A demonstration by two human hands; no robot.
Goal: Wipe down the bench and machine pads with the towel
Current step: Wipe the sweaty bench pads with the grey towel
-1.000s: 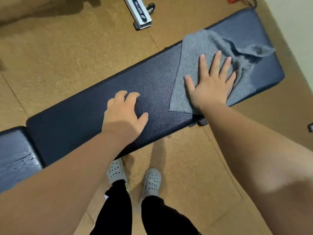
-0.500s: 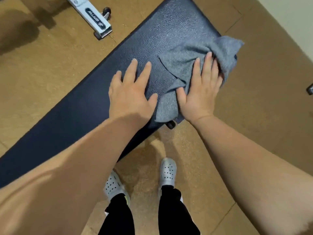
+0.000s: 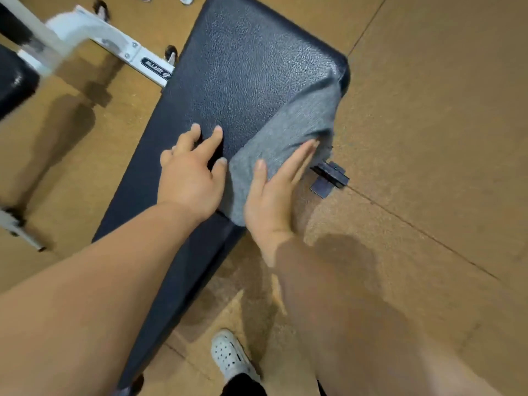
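Black vinyl shows at the far left edge, a machine pad (image 3: 14, 78) cut off by the picture's border, with no cloth on it; just beside it a white steel frame (image 3: 114, 50) runs across the floor toward the bench (image 3: 243, 67), whose dark textured top slants from lower left to upper right. On that top the left hand (image 3: 191, 178) rests with fingers spread and only lightly bent, gripping nothing; it looks placed as a prop, taking the person's weight as they lean over and steadying them against the push of the wipe; its thumb lies just beside the cloth's edge. The grey towel (image 3: 285, 132) lies along the bench's right-hand edge near the far corner, part on the top and part draped down the side, which suggests the side face is the surface being cleaned now. The right hand (image 3: 274, 195) presses it there with straight, flat fingers, palm turned toward the side of the bench, not clenched around the fabric; a flat hand spreads pressure and lets the cloth slide. Right of it a black bench foot (image 3: 328, 175) sticks out onto the tan floor (image 3: 428, 138), near enough that a low sweep could snag the towel.
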